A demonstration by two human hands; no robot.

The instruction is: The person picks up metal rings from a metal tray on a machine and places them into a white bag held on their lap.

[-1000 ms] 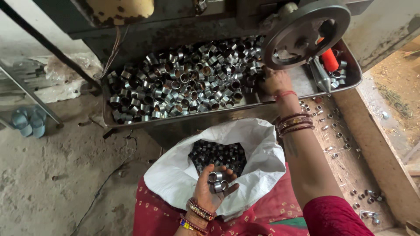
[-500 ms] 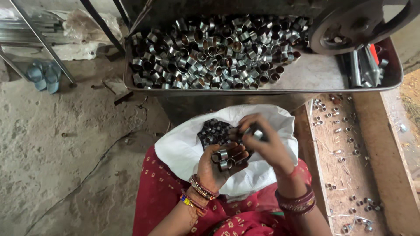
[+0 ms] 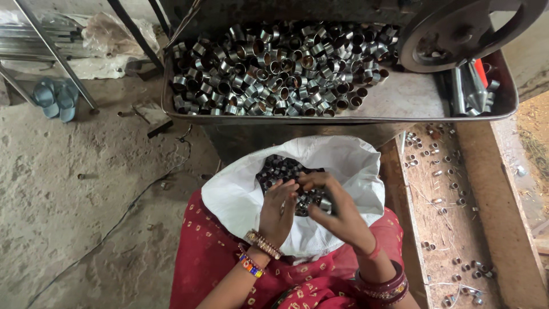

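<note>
My left hand (image 3: pixel 278 210) and my right hand (image 3: pixel 337 212) meet over the mouth of a white sack (image 3: pixel 354 166) on my lap. Both hands hold small metal rings (image 3: pixel 311 200) between the fingers, cupped together just above the dark rings (image 3: pixel 274 169) inside the sack. Ahead, a metal tray (image 3: pixel 412 100) carries a large heap of shiny metal rings (image 3: pixel 274 68). I wear bangles on both wrists and red clothing.
A black machine wheel (image 3: pixel 452 34) hangs over the tray's right end, beside a red-handled tool (image 3: pixel 481 71). A wooden plank (image 3: pixel 446 212) at right is scattered with loose rings. Blue sandals (image 3: pixel 56 98) and metal rods lie on the concrete floor at left.
My right hand came back from the tray to the sack and joined my left hand; both now hold rings together. The camera tilted down slightly.
</note>
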